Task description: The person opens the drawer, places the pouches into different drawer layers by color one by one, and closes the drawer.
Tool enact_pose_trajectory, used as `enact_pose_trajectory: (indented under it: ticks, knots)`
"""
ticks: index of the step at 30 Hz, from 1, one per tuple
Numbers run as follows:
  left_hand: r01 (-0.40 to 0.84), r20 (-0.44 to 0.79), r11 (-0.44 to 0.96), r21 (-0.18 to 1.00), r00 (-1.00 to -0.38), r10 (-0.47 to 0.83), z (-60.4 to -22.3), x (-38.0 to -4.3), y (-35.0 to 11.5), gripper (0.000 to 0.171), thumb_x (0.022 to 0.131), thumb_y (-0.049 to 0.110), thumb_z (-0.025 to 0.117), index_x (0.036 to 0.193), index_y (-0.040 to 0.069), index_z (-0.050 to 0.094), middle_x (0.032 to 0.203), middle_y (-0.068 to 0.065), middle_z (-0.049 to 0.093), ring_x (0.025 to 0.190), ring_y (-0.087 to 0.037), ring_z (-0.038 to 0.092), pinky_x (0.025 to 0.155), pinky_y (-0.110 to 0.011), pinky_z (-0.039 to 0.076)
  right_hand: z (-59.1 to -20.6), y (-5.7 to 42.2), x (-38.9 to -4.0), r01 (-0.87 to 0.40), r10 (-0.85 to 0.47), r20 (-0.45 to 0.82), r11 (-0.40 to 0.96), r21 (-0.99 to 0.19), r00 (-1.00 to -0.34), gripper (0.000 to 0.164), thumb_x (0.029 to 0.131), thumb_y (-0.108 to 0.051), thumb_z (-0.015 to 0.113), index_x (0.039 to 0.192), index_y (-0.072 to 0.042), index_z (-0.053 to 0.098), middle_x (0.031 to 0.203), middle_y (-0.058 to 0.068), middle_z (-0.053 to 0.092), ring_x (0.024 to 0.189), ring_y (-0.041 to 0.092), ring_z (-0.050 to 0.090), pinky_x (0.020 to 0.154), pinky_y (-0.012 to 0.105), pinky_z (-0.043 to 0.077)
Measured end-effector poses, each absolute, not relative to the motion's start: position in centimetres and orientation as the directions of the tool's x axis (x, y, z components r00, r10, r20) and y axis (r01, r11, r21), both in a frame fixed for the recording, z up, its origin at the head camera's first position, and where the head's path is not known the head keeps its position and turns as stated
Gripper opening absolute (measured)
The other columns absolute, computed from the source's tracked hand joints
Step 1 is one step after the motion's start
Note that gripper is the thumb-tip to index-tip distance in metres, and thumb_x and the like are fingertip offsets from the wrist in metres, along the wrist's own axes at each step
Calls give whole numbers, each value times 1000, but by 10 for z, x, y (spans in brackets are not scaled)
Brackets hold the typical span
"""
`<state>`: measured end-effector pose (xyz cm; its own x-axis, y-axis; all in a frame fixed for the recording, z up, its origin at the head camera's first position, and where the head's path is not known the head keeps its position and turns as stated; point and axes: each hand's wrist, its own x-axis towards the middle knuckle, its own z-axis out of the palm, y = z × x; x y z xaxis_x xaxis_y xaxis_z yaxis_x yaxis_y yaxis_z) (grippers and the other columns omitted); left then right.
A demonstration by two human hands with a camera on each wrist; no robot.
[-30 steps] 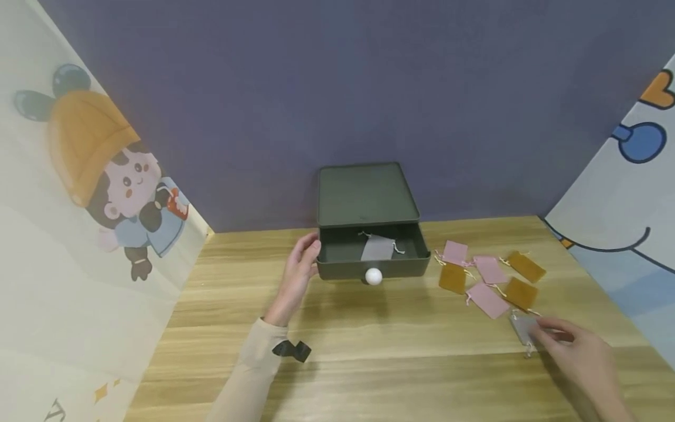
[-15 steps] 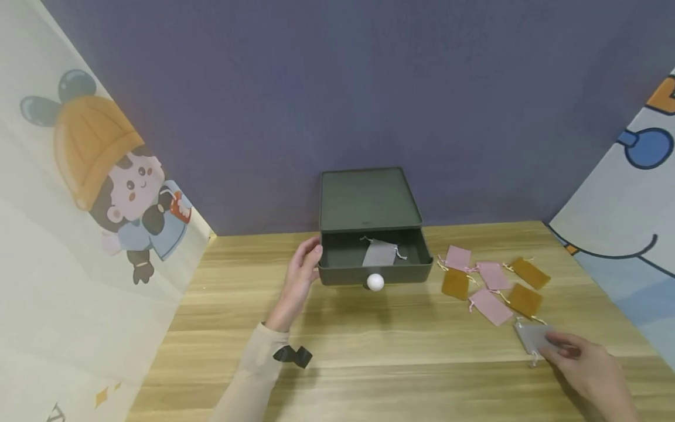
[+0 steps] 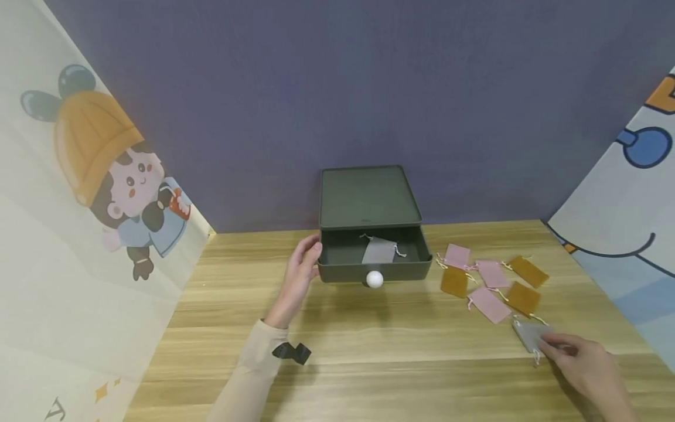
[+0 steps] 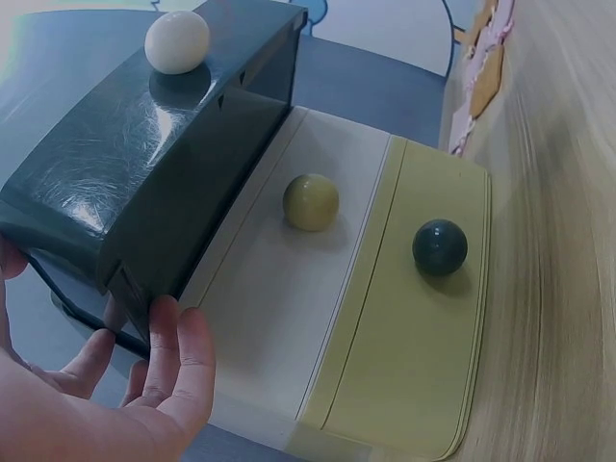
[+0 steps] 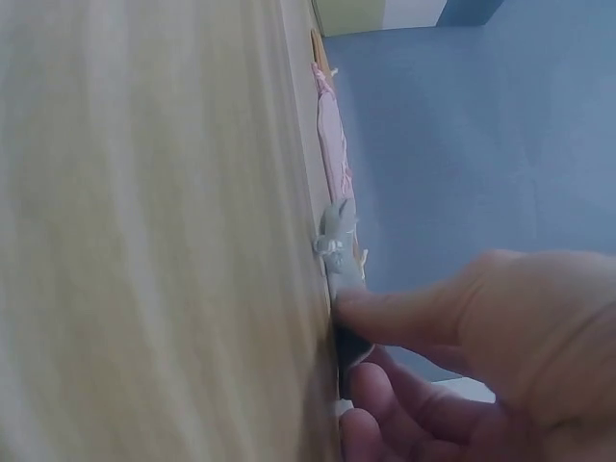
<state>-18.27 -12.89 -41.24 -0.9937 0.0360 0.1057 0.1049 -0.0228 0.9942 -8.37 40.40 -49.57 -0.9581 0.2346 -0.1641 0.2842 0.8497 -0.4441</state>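
Observation:
In the head view, a dark green drawer (image 3: 343,273) with a white knob (image 3: 375,279) is pulled out. A grey drawstring pouch (image 3: 378,251) lies inside it. My left hand (image 3: 296,275) holds the drawer's left side; in the left wrist view its fingers (image 4: 183,358) curl around the lower edge near the corner. At the lower right of the head view, my right hand (image 3: 585,363) pinches another grey drawstring pouch (image 3: 529,336) on the table. The right wrist view shows the thumb (image 5: 385,313) over this grey pouch (image 5: 342,255) and the fingers beneath.
Several pink pouches (image 3: 492,274) and mustard ones (image 3: 522,298) lie between the drawer unit and my right hand. Beneath the open drawer are a white drawer (image 4: 269,318) and a yellow-green drawer (image 4: 385,366), both shut. A dark wall (image 3: 369,88) stands behind.
My right hand has shifted slightly right and towards me with the grey pouch, more of which now shows. The left hand keeps its hold on the drawer.

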Motion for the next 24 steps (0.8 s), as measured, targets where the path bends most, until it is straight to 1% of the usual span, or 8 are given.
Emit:
enact_pose_trajectory:
  ticks: [5,10,13,16,18,20,22,24]
  knots:
    - [103,103,-11,995,-994,39,-412,-183,-130,56,113,34,48,160,5,42,160,-19,47,137,-39,54,110,-52,54,-497,404,-84,239,202,-128,861,-449,-971,46,104,-38,68,122,4,74,123,39,68,107,58,65,81,67,53]
    - [112,112,4,994,-993,43,-410,-183,-131,58,113,35,47,161,3,39,163,-20,44,142,-41,50,114,-61,49,-493,400,-85,200,203,-45,863,-463,-978,40,104,-33,68,120,2,75,122,40,69,105,58,66,79,66,53]
    - [111,111,4,994,-993,48,-409,-183,-132,58,113,36,47,162,4,39,165,-19,43,144,-42,49,115,-64,47,-490,397,-85,195,212,-16,860,-472,-977,38,104,-31,69,120,3,76,121,39,69,101,55,68,74,60,54]
    - [104,104,-1,995,-993,48,-410,-184,-131,57,113,35,47,161,5,40,163,-19,44,142,-41,51,114,-61,49,-488,396,-84,180,214,18,859,-479,-977,36,103,-28,70,120,3,76,115,36,73,94,49,71,70,55,55]
    - [99,99,-5,995,-994,44,-411,-185,-131,57,113,35,48,161,5,40,162,-18,46,139,-39,53,113,-58,51,-486,396,-83,173,217,37,857,-486,-975,36,102,-27,71,119,4,76,110,32,76,86,39,73,65,48,55]
    - [94,95,-10,995,-995,42,-411,-185,-130,57,113,34,48,161,5,41,161,-19,47,136,-38,55,111,-53,53,-483,395,-82,161,216,51,850,-502,-975,36,102,-28,72,119,4,76,106,29,77,79,23,72,64,40,55]
    - [95,96,-14,995,-995,41,-411,-184,-130,57,113,34,48,161,4,41,160,-19,48,135,-38,55,109,-49,55,-480,395,-82,154,216,62,843,-516,-974,37,102,-29,72,119,3,77,103,26,79,74,5,66,61,29,52]
    - [97,98,-22,995,-994,42,-410,-183,-129,57,113,33,48,161,3,41,159,-20,48,135,-39,56,107,-46,56,-476,394,-82,130,209,89,836,-533,-974,35,101,-28,73,117,3,78,101,25,79,72,-3,61,60,24,48]
